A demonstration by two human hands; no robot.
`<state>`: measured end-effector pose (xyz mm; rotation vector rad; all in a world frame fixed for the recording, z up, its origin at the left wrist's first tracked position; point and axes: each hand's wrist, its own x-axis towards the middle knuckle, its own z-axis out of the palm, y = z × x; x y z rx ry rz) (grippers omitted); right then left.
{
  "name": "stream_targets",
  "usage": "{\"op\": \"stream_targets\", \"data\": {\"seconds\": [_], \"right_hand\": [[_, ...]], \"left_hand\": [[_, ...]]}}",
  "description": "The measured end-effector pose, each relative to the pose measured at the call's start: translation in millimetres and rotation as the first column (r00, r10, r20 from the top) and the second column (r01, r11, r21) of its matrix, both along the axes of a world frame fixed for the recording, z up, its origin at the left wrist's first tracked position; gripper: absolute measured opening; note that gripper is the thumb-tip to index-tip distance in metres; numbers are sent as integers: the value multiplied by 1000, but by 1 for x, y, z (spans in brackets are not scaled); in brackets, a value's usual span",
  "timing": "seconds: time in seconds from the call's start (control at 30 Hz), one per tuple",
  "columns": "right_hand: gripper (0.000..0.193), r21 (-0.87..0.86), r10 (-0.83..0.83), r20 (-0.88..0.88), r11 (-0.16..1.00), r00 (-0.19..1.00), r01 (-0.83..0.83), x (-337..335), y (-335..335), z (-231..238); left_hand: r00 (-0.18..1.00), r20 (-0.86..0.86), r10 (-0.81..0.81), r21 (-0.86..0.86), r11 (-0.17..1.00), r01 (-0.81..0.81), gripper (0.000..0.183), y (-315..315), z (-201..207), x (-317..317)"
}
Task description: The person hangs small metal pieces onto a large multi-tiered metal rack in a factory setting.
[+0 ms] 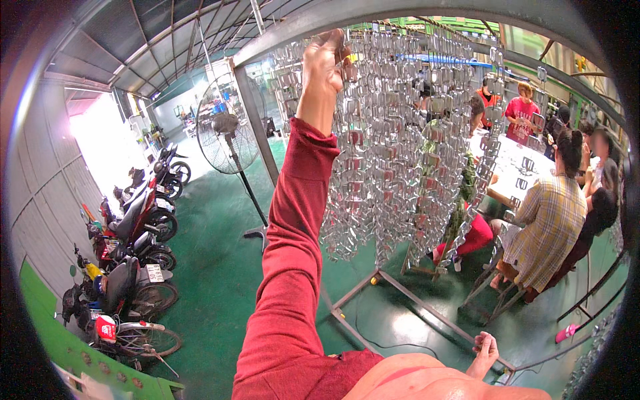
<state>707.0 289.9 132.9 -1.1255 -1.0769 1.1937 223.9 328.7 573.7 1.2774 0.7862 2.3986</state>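
My left hand (325, 59) is raised high, its red-sleeved arm stretched up to the top bar of a metal rack (287, 35). The fingers are curled closed beside the top of the hanging strands; what they hold is hidden. Many silver metal pieces, linked into long strands (393, 153), hang from the rack in a dense curtain. Low at the right, my right hand (485, 350) is near the rack's base frame (427, 317), apart from the strands. Its fingers are curled together, and anything in them is too small to make out.
A standing fan (228, 127) is left of the rack. Motorbikes (137, 217) and a bicycle (143, 337) line the left wall. Several people sit or stand around a white table (513, 163) behind the strands. A dark cable (400, 345) crosses the green floor (207, 267); a pink bottle (567, 333) is at right.
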Motion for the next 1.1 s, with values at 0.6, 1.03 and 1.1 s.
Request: {"op": "stream_targets", "data": {"seconds": [0.6,1.03,1.1], "right_hand": [[25,3,-35,-12,999,999,36,6,-4,-1],[26,68,-70,-10,995,998,70,15,-14,6],[27,66,-98,-5,993,995,99,12,-16,13]], "left_hand": [[986,-116,-118,-159,982,98,14,25,6,0],[927,-34,374,89,925,-370,32,-6,-29,13],[673,-100,733,363,657,-661,22,-18,-53,38]]}}
